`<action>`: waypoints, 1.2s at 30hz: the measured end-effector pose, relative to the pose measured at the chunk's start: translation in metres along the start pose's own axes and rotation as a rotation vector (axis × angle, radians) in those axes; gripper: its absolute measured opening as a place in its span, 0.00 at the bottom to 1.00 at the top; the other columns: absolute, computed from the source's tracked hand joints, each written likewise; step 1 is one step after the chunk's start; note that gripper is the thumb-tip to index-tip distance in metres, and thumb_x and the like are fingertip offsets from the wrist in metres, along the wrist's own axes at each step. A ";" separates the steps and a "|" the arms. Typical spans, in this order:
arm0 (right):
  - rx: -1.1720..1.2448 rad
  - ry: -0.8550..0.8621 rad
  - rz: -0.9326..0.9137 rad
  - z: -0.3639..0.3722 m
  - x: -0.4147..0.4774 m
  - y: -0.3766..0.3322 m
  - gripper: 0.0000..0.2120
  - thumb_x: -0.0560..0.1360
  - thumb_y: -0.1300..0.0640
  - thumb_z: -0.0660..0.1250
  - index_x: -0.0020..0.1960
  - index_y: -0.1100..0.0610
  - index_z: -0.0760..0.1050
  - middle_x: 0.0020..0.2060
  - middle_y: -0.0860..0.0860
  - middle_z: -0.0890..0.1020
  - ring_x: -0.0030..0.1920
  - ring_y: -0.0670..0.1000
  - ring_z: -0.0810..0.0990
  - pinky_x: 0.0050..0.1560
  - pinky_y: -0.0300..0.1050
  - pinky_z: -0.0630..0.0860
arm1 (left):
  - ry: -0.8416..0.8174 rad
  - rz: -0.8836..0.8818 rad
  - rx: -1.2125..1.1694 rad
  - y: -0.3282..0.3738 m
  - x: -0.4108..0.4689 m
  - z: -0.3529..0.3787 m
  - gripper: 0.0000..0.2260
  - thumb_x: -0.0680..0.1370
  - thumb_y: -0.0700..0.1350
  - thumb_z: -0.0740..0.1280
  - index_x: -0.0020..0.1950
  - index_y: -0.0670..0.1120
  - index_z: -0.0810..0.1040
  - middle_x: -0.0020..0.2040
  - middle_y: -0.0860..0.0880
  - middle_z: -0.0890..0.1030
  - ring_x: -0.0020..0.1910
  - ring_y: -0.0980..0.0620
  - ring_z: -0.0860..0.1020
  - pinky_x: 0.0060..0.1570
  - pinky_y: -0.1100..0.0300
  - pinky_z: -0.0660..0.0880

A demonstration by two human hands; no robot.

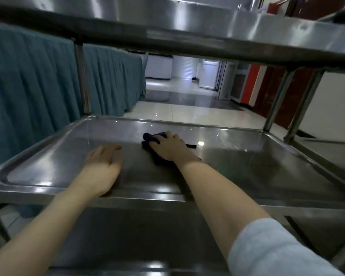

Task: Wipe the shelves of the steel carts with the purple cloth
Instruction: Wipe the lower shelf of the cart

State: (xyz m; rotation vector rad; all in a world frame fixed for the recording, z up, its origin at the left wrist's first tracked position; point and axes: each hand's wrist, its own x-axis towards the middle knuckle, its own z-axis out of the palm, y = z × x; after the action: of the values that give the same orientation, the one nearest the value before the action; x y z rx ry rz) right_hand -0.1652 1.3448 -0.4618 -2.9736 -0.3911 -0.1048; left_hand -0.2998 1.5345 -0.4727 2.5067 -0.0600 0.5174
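Observation:
I look in under the top shelf (187, 38) of a steel cart at its middle shelf (247, 166). My right hand (170, 147) lies palm down on the purple cloth (150, 137), pressing it flat near the shelf's middle; the cloth shows past the fingertips and beside the wrist. My left hand (102, 164) rests flat on the bare steel to the left of the cloth, fingers together, holding nothing. A lower shelf (127, 236) shows beneath my forearms.
A teal pleated table skirt (38, 86) runs along the left side. Steel uprights (82, 76) stand at the shelf corners. A second cart's post and shelf (315, 144) adjoin on the right. Glossy tiled floor (177, 112) stretches ahead toward white cabinets and red-brown doors.

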 end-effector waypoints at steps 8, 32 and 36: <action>0.158 0.070 -0.477 0.004 -0.146 0.055 0.22 0.76 0.28 0.45 0.69 0.25 0.54 0.72 0.44 0.63 0.67 0.49 0.59 0.59 0.45 0.58 | -0.057 0.209 0.213 0.020 -0.007 0.000 0.19 0.78 0.49 0.65 0.68 0.49 0.72 0.66 0.46 0.74 0.66 0.44 0.69 0.63 0.53 0.65; 0.002 0.012 0.043 -0.034 -0.082 0.183 0.23 0.82 0.40 0.50 0.76 0.40 0.60 0.73 0.54 0.62 0.70 0.60 0.62 0.71 0.52 0.60 | -0.278 0.241 0.343 0.097 0.001 0.064 0.19 0.79 0.58 0.55 0.65 0.53 0.71 0.63 0.50 0.74 0.58 0.48 0.72 0.59 0.53 0.70; -0.039 0.011 0.191 -0.035 -0.056 0.190 0.25 0.82 0.40 0.49 0.77 0.46 0.58 0.74 0.57 0.60 0.71 0.64 0.62 0.71 0.56 0.60 | -0.173 0.287 0.315 0.125 -0.006 0.080 0.17 0.80 0.53 0.56 0.67 0.51 0.73 0.66 0.48 0.74 0.64 0.45 0.71 0.63 0.52 0.69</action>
State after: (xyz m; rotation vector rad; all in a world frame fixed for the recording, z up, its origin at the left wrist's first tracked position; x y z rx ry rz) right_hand -0.1714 1.1438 -0.4565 -3.0284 -0.1036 -0.1084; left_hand -0.2966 1.3860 -0.4695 2.8666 -0.4408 0.4499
